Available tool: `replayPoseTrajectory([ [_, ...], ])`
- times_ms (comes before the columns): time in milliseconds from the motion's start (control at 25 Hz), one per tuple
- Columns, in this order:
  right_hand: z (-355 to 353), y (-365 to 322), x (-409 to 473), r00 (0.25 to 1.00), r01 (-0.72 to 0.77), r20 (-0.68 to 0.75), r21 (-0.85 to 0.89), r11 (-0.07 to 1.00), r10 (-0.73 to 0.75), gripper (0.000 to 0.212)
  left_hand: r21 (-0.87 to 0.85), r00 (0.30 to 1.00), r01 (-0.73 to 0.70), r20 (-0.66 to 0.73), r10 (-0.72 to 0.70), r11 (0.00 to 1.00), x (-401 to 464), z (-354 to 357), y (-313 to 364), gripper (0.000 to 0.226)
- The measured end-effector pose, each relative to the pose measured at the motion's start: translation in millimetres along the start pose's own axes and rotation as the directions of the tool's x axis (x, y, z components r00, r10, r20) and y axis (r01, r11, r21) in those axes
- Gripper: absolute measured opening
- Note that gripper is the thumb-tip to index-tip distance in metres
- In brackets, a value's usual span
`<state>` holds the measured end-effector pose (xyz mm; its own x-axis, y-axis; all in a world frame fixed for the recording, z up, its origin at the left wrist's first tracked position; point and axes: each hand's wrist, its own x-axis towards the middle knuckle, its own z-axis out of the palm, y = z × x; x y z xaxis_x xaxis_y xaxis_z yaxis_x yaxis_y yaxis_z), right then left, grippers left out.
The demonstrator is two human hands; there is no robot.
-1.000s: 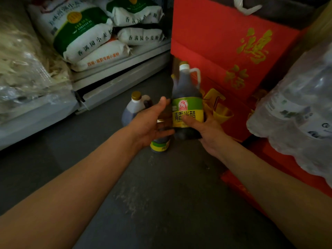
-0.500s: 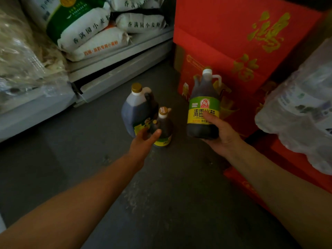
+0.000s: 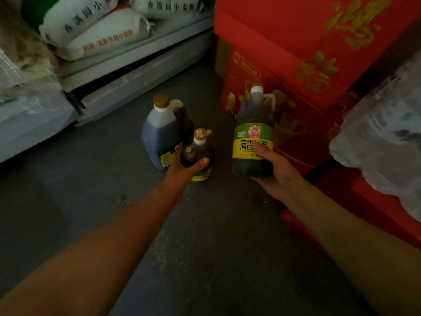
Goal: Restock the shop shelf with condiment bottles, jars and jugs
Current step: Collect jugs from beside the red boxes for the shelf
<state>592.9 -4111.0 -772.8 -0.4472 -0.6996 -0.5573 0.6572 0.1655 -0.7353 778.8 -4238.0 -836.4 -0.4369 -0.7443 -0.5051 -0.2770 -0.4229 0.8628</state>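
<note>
We see a dark, glossy plastic vinegar jug with a smooth green-and-yellow paper label (image 3: pixel 252 142), a large dark plastic jug with a shiny gold cap (image 3: pixel 163 133), matt red cardboard boxes (image 3: pixel 284 42), crinkled clear plastic wrap (image 3: pixel 382 137), and a rough grey concrete floor (image 3: pixel 205 247).

Dim and murky overall; light seems to fall from twelve o'clock, brightening the red boxes (image 3: pixel 296 42). The floor (image 3: pixel 205 258) lies shadowed. Edges bow and blur, the sacks (image 3: pixel 95 30) softest.
</note>
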Motion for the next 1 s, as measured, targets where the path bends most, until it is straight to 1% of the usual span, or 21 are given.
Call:
replayPoseTrajectory([
  [80,-3,2,2,1.0,-0.012,-0.001,0.007,1.0,0.012,0.119,-0.023,1.0,0.006,-0.016,-0.007,1.0,6,0,-3,0.115],
  [120,-3,3,3,1.0,-0.014,-0.001,0.007,1.0,0.014,0.112,-0.044,1.0,0.002,-0.029,-0.003,0.999,9,0,-4,0.109],
  [240,-3,6,3,1.0,-0.02,-0.014,0.006,1.0,0.021,0.081,-0.113,0.999,-0.02,-0.031,0.016,0.993,11,3,-4,0.099],
  [280,-3,6,3,0.999,-0.028,-0.013,0.018,0.999,0.029,0.079,-0.135,1.0,-0.015,-0.026,0.011,0.991,12,2,-4,0.096],
  [360,-2,8,3,0.999,-0.04,-0.017,0.025,0.999,0.04,0.09,-0.152,1.0,-0.014,-0.014,0.012,0.988,13,1,-2,0.086],
  [400,-2,9,4,0.999,-0.042,-0.019,0.02,0.999,0.042,0.092,-0.142,1.0,-0.007,-0.005,0.006,0.99,13,0,-2,0.08],
  [480,-1,9,3,0.999,-0.036,-0.029,0.013,0.999,0.036,0.087,-0.105,1.0,0.003,0.015,-0.001,0.994,13,-4,-1,0.075],
  [600,-2,9,1,0.999,-0.04,-0.032,0.01,0.999,0.041,0.108,-0.087,0.997,0.01,0.077,-0.003,0.996,5,-8,1,0.056],
  [640,-2,8,0,0.999,-0.036,-0.035,0.009,0.999,0.036,0.109,-0.108,0.996,0.025,0.088,-0.016,0.994,2,-9,2,0.053],
  [680,-1,7,-2,0.999,-0.034,-0.027,0.011,0.999,0.034,0.108,-0.135,0.995,0.048,0.092,-0.035,0.99,-2,-9,3,0.056],
  [760,0,6,-7,0.999,-0.037,-0.021,0.0,0.999,0.037,0.107,-0.172,0.991,0.104,0.102,-0.088,0.979,-11,-10,5,0.076],
  [800,1,5,-10,0.999,-0.036,-0.022,-0.003,0.999,0.036,0.1,-0.18,0.987,0.126,0.117,-0.106,0.975,-15,-11,6,0.085],
  [840,1,4,-13,0.999,-0.029,-0.026,-0.002,1.0,0.029,0.091,-0.184,0.982,0.146,0.144,-0.12,0.972,-20,-11,8,0.086],
  [880,2,2,-16,0.999,-0.02,-0.029,-0.001,1.0,0.02,0.083,-0.194,0.977,0.16,0.174,-0.127,0.968,-25,-10,12,0.077],
  [960,4,0,-22,1.0,-0.01,-0.026,0.003,1.0,0.01,0.077,-0.264,0.966,0.164,0.237,-0.101,0.951,-36,-7,26,0.05],
  [1000,5,-2,-26,1.0,0.0,-0.02,0.009,1.0,0.0,0.076,-0.307,0.962,0.173,0.257,-0.093,0.936,-41,-6,33,0.045],
])
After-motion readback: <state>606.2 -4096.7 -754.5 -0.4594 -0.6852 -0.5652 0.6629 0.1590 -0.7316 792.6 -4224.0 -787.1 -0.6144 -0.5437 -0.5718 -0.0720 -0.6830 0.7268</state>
